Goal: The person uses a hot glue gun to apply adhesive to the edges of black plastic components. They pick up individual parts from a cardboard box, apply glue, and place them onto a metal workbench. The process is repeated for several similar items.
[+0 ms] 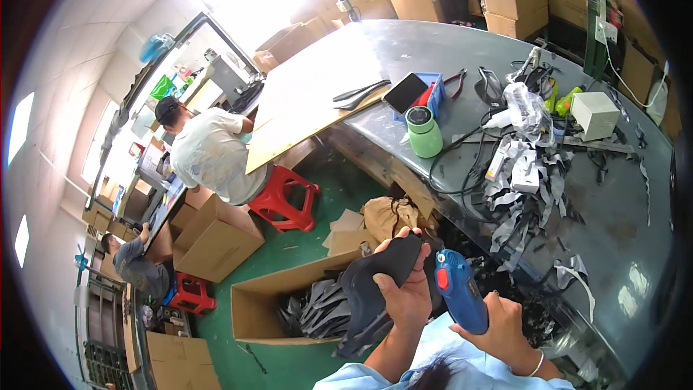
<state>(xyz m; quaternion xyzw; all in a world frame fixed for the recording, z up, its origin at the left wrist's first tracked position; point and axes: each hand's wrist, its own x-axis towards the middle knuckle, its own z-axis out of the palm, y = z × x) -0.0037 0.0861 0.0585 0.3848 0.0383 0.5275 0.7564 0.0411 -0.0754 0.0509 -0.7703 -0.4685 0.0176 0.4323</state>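
My left hand is closed round a dark, flat, curved insole-like piece, its thumb on the near face and its fingers behind. In my right hand is a blue handheld power tool with a red button, its head pointing up and toward the left hand. A small gap shows between the tool and the left fingers. Just beyond and left of the held piece stands an open cardboard box. Several similar dark pieces lie in it.
On the grey table are a green bottle, a phone on a blue bin, pliers, cables, a white box and heaped scraps. A person sits on a red stool; another works farther left.
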